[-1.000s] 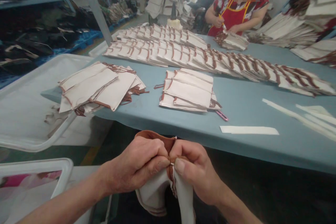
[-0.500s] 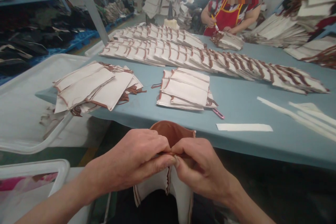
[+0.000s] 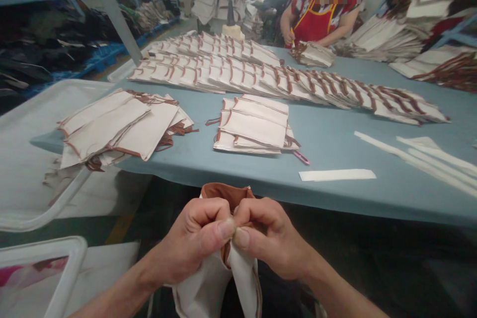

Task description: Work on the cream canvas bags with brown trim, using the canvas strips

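Currently, hands: your left hand (image 3: 203,236) and right hand (image 3: 270,238) pinch the cream piece (image 3: 204,280).
Cream piece: six o'clock, before the table (image 3: 324,134).
Feel: probably light, soft; hold its brown-trimmed edge.

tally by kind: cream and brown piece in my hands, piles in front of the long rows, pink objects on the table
Held piece: 1
Front piles: 2
Pink object: 1
Total: 4
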The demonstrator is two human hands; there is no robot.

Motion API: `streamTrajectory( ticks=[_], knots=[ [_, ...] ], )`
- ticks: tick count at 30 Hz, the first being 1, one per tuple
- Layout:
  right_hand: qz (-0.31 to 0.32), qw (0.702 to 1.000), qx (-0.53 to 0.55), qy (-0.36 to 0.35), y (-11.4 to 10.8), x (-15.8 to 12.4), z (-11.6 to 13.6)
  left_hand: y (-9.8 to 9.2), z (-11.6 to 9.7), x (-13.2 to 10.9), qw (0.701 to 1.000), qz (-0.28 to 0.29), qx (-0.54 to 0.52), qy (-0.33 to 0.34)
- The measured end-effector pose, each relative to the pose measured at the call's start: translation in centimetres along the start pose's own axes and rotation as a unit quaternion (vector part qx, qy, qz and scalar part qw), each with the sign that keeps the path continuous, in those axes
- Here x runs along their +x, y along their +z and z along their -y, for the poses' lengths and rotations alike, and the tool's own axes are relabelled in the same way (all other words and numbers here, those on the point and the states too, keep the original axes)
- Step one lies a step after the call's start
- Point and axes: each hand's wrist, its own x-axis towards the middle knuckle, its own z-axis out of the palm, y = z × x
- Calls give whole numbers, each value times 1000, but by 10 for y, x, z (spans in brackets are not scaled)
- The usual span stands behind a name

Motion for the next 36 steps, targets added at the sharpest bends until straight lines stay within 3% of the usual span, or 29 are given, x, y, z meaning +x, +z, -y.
streamTrajectory(
  ticks=[4,6,10,13,16,22,27,32,36],
  knots=[
    [27,999,-21,-7,-7,7,7,-7,0,0,999,35,-18,-5],
    [49,995,-83,-24,-16,11,13,-15,-7,-3,998,56,28,21],
    [54,968,-241,-37,-40,11,18,-35,-23,-11,986,43,146,64],
    [38,958,-284,-25,-51,2,17,-44,-29,-17,969,47,239,44],
    [45,955,-287,-54,-52,-5,16,-48,-29,-21,953,42,300,21],
    [71,967,-231,-74,-47,0,26,-63,-25,-27,933,8,354,70],
    [91,961,-245,-93,-40,6,40,-79,-25,-27,905,30,419,71],
    [112,950,-273,-98,-28,12,47,-62,-34,-15,889,77,440,106],
    [109,944,-300,-88,-25,17,45,-41,-38,-3,906,94,396,117]
  ],
)
